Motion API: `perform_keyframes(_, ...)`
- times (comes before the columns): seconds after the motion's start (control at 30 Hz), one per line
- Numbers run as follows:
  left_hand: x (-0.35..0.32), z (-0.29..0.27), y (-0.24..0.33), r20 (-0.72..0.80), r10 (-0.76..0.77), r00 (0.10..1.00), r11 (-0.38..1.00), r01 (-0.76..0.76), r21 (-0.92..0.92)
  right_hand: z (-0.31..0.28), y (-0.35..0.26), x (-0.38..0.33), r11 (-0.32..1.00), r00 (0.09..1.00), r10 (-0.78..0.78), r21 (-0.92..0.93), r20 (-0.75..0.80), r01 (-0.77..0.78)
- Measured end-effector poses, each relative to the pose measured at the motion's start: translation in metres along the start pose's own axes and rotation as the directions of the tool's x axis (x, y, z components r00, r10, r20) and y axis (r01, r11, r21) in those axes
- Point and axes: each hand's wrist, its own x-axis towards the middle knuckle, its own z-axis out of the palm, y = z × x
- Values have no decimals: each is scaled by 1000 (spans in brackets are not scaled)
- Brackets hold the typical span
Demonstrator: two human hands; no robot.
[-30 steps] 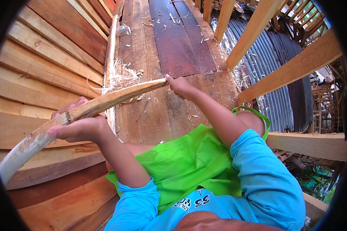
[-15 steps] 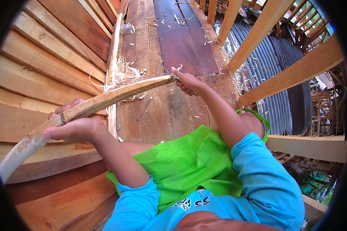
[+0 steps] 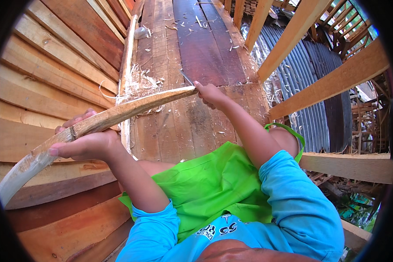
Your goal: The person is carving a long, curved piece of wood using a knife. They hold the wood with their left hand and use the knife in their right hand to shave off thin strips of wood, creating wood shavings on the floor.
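A long, curved wooden pole (image 3: 131, 107) slants across in front of me, its pale, thick end at the lower left and its narrow end at the centre. My left hand (image 3: 89, 142) is wrapped round it from below, near a dark ring in the wood. At the narrow end my right hand (image 3: 209, 94) is closed round the handle of a knife, largely hidden by the fingers. The thin metal blade of the knife (image 3: 186, 77) sticks out up and to the left, right beside the pole's tip.
Curled wood shavings (image 3: 139, 85) lie heaped on the plank floor (image 3: 201, 126) beyond the pole. Plank walls (image 3: 52, 87) rise at the left. Wooden rails (image 3: 332, 85) and corrugated metal sheets (image 3: 292, 78) stand at the right. A green apron (image 3: 218, 174) covers my lap.
My right hand has shifted slightly left at the pole's tip, and more of the knife blade shows clearly. My left hand keeps its hold, nearly unmoved.
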Motion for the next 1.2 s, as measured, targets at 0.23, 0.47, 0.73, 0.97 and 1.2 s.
perform_keyframes(0.23,5,-3,-2,37,36,999,999,-35,-14,-30,0,1,777,844,40,514,535,-363)
perform_keyframes(0.47,1,-1,-2,5,-17,1000,1000,17,-24,-13,-14,-16,991,987,-110,-83,-119,101)
perform_keyframes(0.73,-4,1,-2,15,-44,999,999,45,-24,-10,4,5,959,937,-245,-207,-249,195)
perform_keyframes(0.97,-9,1,0,31,-15,999,993,19,-114,-21,-13,-7,904,986,148,394,70,-164)
perform_keyframes(1.2,-21,3,10,48,57,997,993,-52,-107,-37,-24,-18,884,973,227,413,33,-220)
